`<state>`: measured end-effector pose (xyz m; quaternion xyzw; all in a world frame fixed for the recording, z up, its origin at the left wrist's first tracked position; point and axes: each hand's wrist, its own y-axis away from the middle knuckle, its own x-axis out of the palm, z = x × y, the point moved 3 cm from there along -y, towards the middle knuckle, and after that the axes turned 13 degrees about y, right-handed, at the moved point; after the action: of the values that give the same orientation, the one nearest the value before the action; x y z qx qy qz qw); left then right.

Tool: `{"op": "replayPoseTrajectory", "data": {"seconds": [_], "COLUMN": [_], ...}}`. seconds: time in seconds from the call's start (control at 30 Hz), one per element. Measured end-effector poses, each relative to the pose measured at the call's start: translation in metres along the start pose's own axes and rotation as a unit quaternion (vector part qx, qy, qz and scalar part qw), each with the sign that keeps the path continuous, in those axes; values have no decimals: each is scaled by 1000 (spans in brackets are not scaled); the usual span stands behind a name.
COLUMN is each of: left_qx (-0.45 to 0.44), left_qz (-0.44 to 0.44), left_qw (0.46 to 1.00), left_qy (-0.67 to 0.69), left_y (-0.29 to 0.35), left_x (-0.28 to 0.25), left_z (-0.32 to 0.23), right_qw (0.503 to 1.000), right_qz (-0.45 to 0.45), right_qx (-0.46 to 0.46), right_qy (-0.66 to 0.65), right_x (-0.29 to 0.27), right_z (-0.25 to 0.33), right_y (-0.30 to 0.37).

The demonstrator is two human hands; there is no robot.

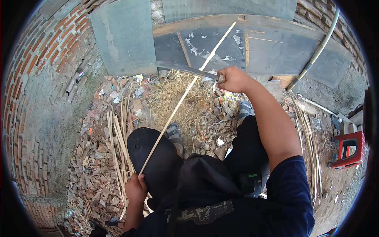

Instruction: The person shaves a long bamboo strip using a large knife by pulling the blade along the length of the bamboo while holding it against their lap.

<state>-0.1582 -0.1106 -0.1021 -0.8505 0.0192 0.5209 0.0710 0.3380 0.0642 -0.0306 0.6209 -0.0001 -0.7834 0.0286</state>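
My left hand point(135, 189) is closed around the near end of a long, pale bamboo strip point(173, 112), beside my left knee. From there the strip slants up and away to the right, with a node bulging near its far part. In my right hand point(235, 80), held out in front, is the handle of a machete point(177, 68). Its long dark blade points left and crosses the strip; whether the two touch, I cannot tell. Below the crossing, a heap of thin shavings point(181, 98) lies on the ground between my feet.
Several bamboo strips point(118, 138) lie on the rubble to my left, and another bundle point(310, 146) to my right. A red plastic stool point(349, 150) stands far right. Grey boards point(272, 55) and a leaning pole point(316, 53) are ahead; a brick wall point(39, 114) rises on the left.
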Motion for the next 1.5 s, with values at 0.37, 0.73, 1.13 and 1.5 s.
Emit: {"op": "replayPoseTrajectory", "data": {"seconds": [0.37,0.73,1.13,1.5], "left_qx": [16,41,18,7], "left_qz": [-45,-28,-39,-20], "left_qw": [999,998,996,995], "left_qy": [-10,30,81,100], "left_y": [2,-1,5,-1], "left_x": [7,6,8,6], "left_z": [0,4,7,7], "right_qw": [997,994,1000,994], "right_qz": [15,33,-17,-1], "right_qx": [57,-77,-19,-104], "right_qy": [-43,65,10,41], "right_x": [5,-4,-12,-8], "right_z": [-12,38,14,34], "right_y": [-4,16,5,14]}}
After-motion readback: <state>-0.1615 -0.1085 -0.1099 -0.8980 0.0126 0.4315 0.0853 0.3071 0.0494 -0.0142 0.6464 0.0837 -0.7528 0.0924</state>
